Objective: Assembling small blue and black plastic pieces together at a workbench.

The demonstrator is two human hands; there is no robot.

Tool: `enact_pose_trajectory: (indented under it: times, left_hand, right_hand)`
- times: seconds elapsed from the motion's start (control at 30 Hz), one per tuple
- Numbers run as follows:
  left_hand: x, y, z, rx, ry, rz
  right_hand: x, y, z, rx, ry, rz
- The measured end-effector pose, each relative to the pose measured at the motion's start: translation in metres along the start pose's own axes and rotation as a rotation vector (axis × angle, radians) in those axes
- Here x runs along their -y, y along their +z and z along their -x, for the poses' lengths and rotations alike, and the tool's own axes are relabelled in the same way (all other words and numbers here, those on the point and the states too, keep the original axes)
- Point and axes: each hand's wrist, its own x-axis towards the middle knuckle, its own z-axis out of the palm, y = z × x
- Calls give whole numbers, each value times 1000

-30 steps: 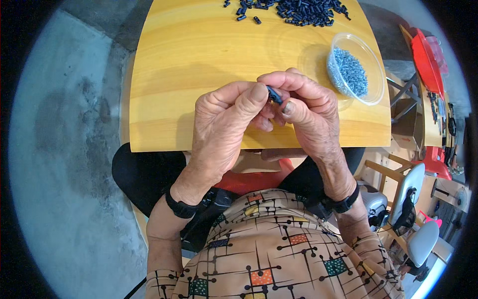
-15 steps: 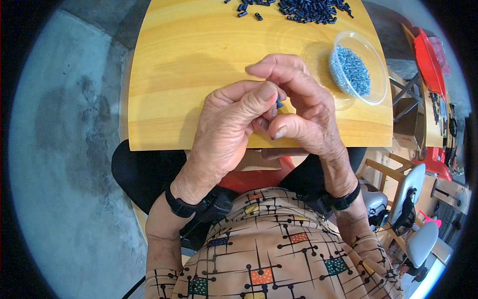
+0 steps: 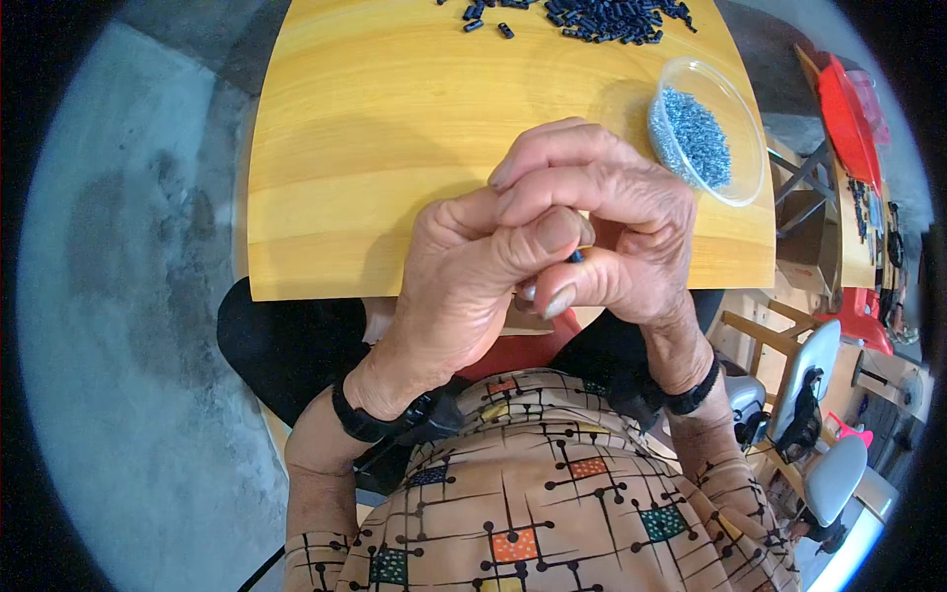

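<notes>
My left hand [image 3: 459, 281] and my right hand [image 3: 617, 232] are pressed together over the near edge of a yellow wooden table [image 3: 375, 128]. Between their thumbs and fingertips they pinch a small dark blue piece [image 3: 575, 257], of which only a tip shows. A clear round plastic bowl [image 3: 742, 123] with several tiny grey-blue parts stands just beyond my right hand. A heap of small dark pieces [image 3: 612, 18] lies at the table's far edge. Both wrists wear black bands.
Grey concrete floor [image 3: 128, 296] lies to the left of the table. To the right stand a red tray [image 3: 846, 113], a wooden frame and grey-white chair parts [image 3: 819, 395]. My patterned shirt fills the lower middle.
My hands have closed tighter around the small dark piece and it is now mostly hidden; a second ago more of it showed between the fingers.
</notes>
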Motion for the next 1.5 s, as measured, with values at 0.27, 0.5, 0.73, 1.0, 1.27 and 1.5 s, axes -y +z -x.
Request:
enact_pose_trajectory:
  times: [0.27, 0.5, 0.73, 1.0, 1.27, 1.5]
  left_hand:
    - [-1, 22, 15, -13, 58, -183]
    - [4, 26, 13, 77, 135, -180]
    - [3, 14, 3, -22, 13, -102]
    - [13, 11, 5, -10, 11, -126]
    - [22, 7, 7, -30, 71, -84]
    - [33, -7, -2, -164, 37, 59]
  right_hand:
    - [12, 8, 0, 31, -115, -132]
    - [14, 6, 1, 32, -141, -179]
    - [9, 11, 1, -26, 102, -206]
    - [1, 8, 5, -23, -20, -153]
    - [-10, 24, 14, -120, 1, -303]
    - [-26, 28, 24, -202, 323, -637]
